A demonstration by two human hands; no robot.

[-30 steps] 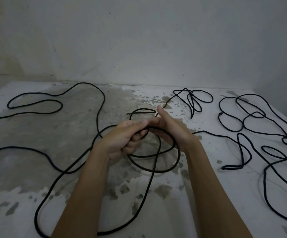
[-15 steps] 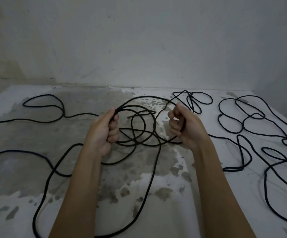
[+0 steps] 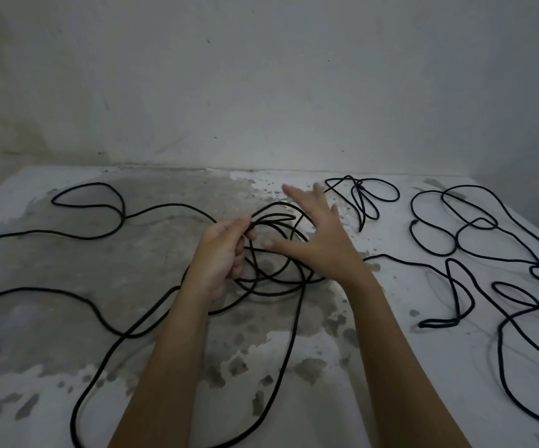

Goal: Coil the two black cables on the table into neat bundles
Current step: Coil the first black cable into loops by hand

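well, the person stands at a worn table [image 3: 374,383] whose pale surface is blotched with grey, set against a bare wall [image 3: 261,76]. the left hand [image 3: 218,257] is clenched around several loops of the first cable [image 3: 295,328], with the strands gathered between the thumb and the curled fingers, so a loose, uneven coil hangs to the right of that fist, over the middle of the table. the right hand [image 3: 321,245] is released: its fingers [image 3: 289,190] are spread wide and straight, the thumb points back toward the left hand, and the palm hovers over the far side of the coil. from where i stand i cannot tell whether it touches the strands beneath it. the remainder of the first cable trails off the coil in long slack curves across the left half of the table and down toward the near edge. the second cable [image 3: 475,186] lies by itself on the right side in sprawling open loops, well apart from both hands. a small tangled bunch [image 3: 363,202] sits near the far edge, just beyond the right hand; i cannot tell which cable it belongs to.
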